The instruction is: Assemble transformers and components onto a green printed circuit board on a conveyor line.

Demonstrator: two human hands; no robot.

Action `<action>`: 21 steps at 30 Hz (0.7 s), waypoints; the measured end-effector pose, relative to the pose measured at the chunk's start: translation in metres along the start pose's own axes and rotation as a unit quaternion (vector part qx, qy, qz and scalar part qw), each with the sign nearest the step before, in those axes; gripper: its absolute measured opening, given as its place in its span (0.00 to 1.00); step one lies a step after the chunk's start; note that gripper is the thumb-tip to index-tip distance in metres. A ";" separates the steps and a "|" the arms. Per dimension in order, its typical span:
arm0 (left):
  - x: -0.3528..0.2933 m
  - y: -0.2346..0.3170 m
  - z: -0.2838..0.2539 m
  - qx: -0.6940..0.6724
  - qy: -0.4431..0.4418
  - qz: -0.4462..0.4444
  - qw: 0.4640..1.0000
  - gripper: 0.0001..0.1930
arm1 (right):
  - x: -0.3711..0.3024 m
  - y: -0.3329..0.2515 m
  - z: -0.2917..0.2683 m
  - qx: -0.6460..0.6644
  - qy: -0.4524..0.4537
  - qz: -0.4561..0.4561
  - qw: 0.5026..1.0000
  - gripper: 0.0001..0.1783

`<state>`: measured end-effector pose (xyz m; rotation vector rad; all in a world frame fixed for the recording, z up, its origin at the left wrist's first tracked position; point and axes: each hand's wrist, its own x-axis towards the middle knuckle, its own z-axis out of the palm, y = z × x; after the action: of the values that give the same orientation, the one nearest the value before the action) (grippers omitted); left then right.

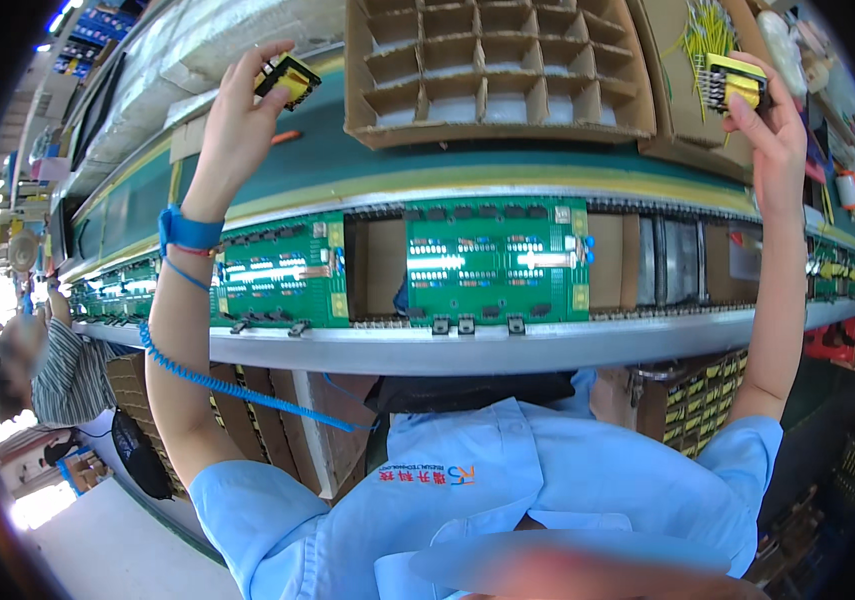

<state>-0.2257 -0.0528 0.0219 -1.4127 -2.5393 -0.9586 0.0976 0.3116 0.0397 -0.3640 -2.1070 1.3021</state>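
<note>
My left hand (247,98) is raised at the upper left, its fingers closed on a small transformer (292,80) with yellow tape and a black body. At the upper right, my right hand (775,125) grips a similar yellow-and-black transformer (737,82), whose row of metal pins points left. Below and between the hands, a green circuit board (492,262) lies across the rails of the line. Another green circuit board (282,270) sits left of it, partly behind my left forearm. Neither hand touches a board.
A divided cardboard box (507,130) stands beyond the line; its visible compartments hold no parts. Yellow-green wires (699,35) lie in a carton beside my right hand. A blue coiled cord (237,385) runs from my left wrist strap (190,232). Another person (72,365) is at far left.
</note>
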 end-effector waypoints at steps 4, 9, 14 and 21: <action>-0.011 0.003 0.031 0.019 -0.057 -0.035 0.998 0.22 | -0.052 -0.025 0.046 0.091 -0.115 0.037 0.988 0.23; -0.013 0.003 0.047 0.077 -0.071 0.028 0.994 0.23 | -0.077 -0.022 0.084 0.119 -0.251 0.138 0.951 0.24; -0.013 0.003 0.046 0.203 -0.044 0.043 0.977 0.20 | -0.075 -0.012 0.099 0.090 -0.308 0.195 0.927 0.27; -0.029 0.009 0.001 0.084 0.084 -0.063 0.991 0.21 | -0.082 -0.007 0.102 0.055 -0.293 0.137 0.944 0.23</action>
<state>-0.2023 -0.0702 0.0152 -1.0908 -2.5394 -0.8199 0.0958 0.1926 -0.0160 -0.2454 -2.5131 1.8640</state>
